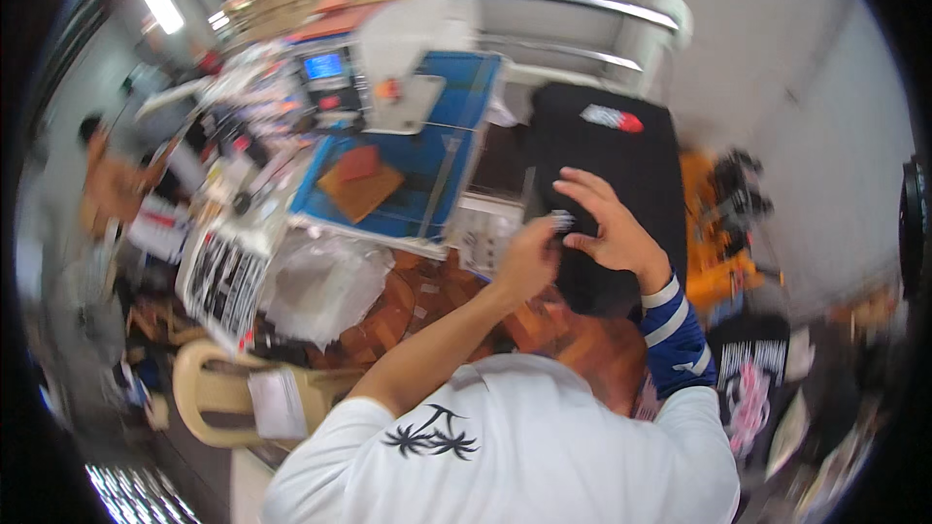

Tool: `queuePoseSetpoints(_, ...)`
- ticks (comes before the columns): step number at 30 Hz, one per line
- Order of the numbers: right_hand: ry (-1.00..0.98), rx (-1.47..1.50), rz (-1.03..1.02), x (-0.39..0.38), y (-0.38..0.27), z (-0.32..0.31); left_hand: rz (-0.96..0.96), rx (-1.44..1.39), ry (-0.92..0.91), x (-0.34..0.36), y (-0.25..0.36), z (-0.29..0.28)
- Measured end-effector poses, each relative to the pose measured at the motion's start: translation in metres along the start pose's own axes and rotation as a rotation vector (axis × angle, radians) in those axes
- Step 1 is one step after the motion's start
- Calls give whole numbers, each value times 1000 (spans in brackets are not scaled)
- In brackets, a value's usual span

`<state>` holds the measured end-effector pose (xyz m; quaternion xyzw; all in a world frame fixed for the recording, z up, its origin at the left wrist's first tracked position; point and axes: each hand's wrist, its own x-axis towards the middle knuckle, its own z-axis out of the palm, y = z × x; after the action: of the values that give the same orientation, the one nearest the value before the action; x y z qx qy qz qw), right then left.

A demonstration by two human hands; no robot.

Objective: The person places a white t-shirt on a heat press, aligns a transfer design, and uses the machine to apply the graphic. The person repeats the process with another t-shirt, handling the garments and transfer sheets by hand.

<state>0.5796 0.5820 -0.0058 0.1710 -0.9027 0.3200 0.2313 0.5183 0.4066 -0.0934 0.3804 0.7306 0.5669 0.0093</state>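
Stretched over a flat board in front of me is a black garment [621,170] with a small white and red print near its far end. My left hand [529,262] is at the garment's left edge, its fingers closed on a small whitish thing [561,220] too blurred to name. Over the garment, just right of it, my right hand [616,233] has its fingers apart and curved, with thumb and fingertips pointing toward the left hand. Nothing shows in the right hand. A blue sleeve with white stripes [675,330] covers the right forearm.
Left of the garment stands a blue-topped table [456,97] with brown and red pieces [359,184]. A metal rail [563,0] runs behind. Orange equipment [718,233] is at right, a cream plastic chair [209,393] at lower left. Another person [116,180] is at far left.
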Motion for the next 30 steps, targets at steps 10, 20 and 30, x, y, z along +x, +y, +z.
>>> queuePoseSetpoints(10, 70, -272, 65, 87, -55, -121, 14, -305, 343, -1, 62, -2)
queuePoseSetpoints(20, 648, -496, -276, 92, -188, -266, 223, -162, 188, -50, 166, -21)
queuePoseSetpoints(30, -77, 523, 64, 46, -195, -104, 137, 362, 649, -151, 137, -287)
